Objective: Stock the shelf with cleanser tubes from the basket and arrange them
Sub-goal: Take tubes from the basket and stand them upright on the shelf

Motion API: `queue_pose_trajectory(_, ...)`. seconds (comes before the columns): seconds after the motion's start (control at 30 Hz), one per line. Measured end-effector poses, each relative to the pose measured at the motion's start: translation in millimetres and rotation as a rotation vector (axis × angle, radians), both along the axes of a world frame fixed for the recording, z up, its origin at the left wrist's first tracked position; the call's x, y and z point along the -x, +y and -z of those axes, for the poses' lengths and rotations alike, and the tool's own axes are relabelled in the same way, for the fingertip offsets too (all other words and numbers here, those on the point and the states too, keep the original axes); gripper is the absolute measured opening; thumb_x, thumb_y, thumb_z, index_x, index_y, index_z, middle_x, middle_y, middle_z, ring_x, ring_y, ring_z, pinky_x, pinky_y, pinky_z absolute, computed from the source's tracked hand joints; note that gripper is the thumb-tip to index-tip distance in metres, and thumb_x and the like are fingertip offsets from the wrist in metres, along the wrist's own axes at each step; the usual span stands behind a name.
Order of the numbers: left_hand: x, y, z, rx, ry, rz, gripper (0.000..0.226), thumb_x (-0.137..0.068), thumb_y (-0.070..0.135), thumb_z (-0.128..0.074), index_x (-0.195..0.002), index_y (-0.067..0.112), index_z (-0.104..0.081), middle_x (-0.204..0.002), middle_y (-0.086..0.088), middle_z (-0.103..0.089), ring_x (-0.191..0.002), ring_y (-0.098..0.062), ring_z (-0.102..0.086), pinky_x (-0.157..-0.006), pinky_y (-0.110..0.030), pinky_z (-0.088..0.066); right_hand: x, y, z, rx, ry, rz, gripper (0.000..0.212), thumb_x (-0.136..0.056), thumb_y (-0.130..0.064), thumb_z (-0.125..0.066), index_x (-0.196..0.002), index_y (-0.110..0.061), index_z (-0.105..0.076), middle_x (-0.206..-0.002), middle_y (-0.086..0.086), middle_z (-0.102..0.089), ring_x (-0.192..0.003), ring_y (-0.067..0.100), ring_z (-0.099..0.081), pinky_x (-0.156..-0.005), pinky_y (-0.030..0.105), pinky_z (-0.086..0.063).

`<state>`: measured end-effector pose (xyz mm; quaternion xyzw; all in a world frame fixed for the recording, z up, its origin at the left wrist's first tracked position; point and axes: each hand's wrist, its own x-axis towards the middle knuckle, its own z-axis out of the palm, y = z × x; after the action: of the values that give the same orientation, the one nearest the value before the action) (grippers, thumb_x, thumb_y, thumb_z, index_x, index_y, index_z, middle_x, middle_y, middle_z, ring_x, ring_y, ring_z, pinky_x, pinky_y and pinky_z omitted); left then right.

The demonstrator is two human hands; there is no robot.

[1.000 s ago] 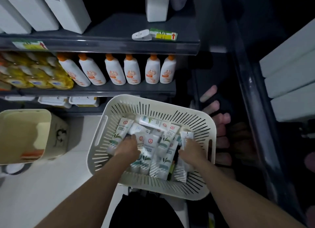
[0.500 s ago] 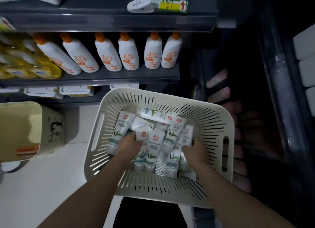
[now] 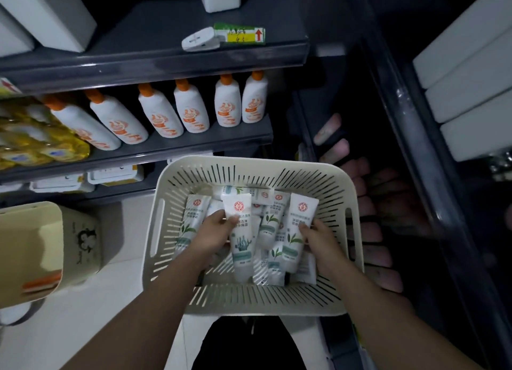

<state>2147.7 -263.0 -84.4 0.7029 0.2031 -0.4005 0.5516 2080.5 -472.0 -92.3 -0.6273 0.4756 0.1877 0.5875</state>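
A cream slotted basket (image 3: 343, 203) sits in front of me with several white cleanser tubes lying inside. My left hand (image 3: 213, 234) grips one white tube (image 3: 240, 247), its flat end raised above the pile. Over at the basket's right side, my right hand (image 3: 318, 239) holds another tube (image 3: 297, 231) with a green leaf print, also tilted up. A loose tube (image 3: 191, 225) lies against the basket's left wall. The dark shelves (image 3: 194, 145) stand behind the basket.
White bottles with orange caps (image 3: 191, 109) line the middle shelf, yellow packs (image 3: 33, 139) to their left. A price tag clip (image 3: 224, 37) lies on the upper shelf. A beige bin (image 3: 41, 245) stands on the floor at left. Pale tubes (image 3: 371, 225) fill a dark shelf at right.
Both hands have closed on tubes and lifted their flat ends up out of the pile. The view has tilted slightly upward, showing more of the upper shelf.
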Motion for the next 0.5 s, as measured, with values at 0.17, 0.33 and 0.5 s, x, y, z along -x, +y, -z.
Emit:
queue_pose_trajectory(0.17, 4.8, -15.8, -37.2, 0.089, -0.096, -0.069, 0.017, -0.097, 0.025, -0.054, -0.096, 0.012, -0.065, -0.092, -0.009, -0.072, -0.077, -0.021, -0.068, -0.077, -0.042, -0.057, 2.6, 11.0, -47.8, -0.069, -0.24, 0.127, 0.015, -0.099, -0.022, -0.05, -0.103, -0.017, -0.063, -0.099, 0.003, -0.073, -0.088, 0.02, -0.07, -0.072, 0.035, -0.057)
queue_pose_trajectory(0.33, 20.9, -31.1, -86.4, 0.171, -0.232, -0.142, 0.014, -0.096, 0.02, -0.055, -0.092, 0.012, -0.065, -0.083, -0.005, -0.069, -0.075, -0.022, -0.06, -0.065, -0.032, -0.051, 17.3, 13.1, -105.9, 0.018, -0.503, 0.192, 0.016, -0.097, -0.013, -0.053, -0.109, -0.006, -0.06, -0.092, 0.0, -0.071, -0.075, 0.007, -0.069, -0.06, 0.019, -0.054)
queue_pose_trajectory(0.5, 50.8, -41.9, -142.7, 0.227, -0.379, -0.117, 0.014, -0.095, 0.023, -0.056, -0.095, 0.016, -0.068, -0.072, 0.003, -0.068, -0.072, -0.019, -0.063, -0.078, -0.041, -0.054, 47.9, 11.2, -163.6, 0.01, -0.701, 0.267, 0.014, -0.097, -0.01, -0.052, -0.108, -0.006, -0.059, -0.098, 0.003, -0.071, -0.083, 0.012, -0.067, -0.069, 0.023, -0.057)
